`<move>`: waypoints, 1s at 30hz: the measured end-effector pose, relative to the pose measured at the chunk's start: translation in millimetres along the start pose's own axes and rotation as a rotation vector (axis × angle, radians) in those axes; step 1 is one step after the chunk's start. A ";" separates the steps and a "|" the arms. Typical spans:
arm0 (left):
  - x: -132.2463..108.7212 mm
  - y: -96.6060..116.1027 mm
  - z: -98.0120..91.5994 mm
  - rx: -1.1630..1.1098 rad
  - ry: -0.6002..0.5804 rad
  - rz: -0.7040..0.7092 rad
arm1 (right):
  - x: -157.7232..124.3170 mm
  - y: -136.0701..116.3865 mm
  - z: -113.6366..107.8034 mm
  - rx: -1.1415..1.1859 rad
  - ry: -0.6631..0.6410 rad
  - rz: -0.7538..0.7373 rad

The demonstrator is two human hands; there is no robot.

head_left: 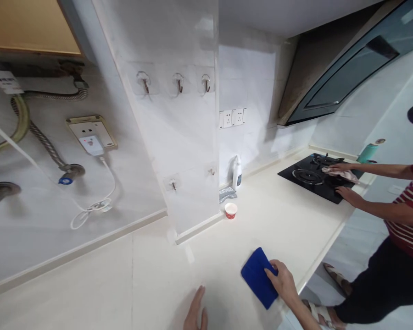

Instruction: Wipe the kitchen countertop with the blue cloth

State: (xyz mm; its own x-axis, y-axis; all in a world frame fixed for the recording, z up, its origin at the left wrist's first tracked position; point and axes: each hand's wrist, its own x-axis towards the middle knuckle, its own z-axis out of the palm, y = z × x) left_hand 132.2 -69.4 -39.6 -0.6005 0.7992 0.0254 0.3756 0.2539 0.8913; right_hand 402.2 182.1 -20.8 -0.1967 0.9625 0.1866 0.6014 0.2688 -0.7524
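A folded blue cloth (259,278) lies on the pale countertop (179,298). My right hand (282,280) pinches its right edge between thumb and fingers, close to the counter's front edge. To the left of the cloth, my left hand (195,311) shows at the bottom of the view with its fingers stretched out and nothing in it. Part of that hand is cut off by the frame. Beyond the cloth, against the wall corner, stands a small red and white tub (231,211).
A white bottle (237,173) and a grey packet (227,194) stand by the wall. At right, a co-worker's hands (346,195) rest at a black gas hob (304,178), one on a pinkish cloth (344,174). A range hood (347,78) hangs above. Wall hooks (179,83) and a plugged-in charger (92,145) are at left.
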 end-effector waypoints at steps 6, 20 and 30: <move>22.3 24.0 16.3 -0.196 -0.178 -0.019 | -18.6 -75.2 -20.4 0.332 -0.216 -0.016; 32.2 70.8 -13.2 -0.408 -0.040 -0.464 | 0.1 -134.7 37.9 0.176 -0.226 -0.423; -5.6 27.6 -39.7 -0.225 -0.017 -0.433 | -57.7 -35.6 58.9 0.056 -0.122 -0.584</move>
State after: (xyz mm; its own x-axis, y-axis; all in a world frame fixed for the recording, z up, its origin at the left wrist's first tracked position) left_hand 117.9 -88.5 2.8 -0.6554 0.6556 -0.3749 -0.0694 0.4420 0.8943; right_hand 346.5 114.9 -42.0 -0.5722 0.6440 0.5079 0.3254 0.7467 -0.5801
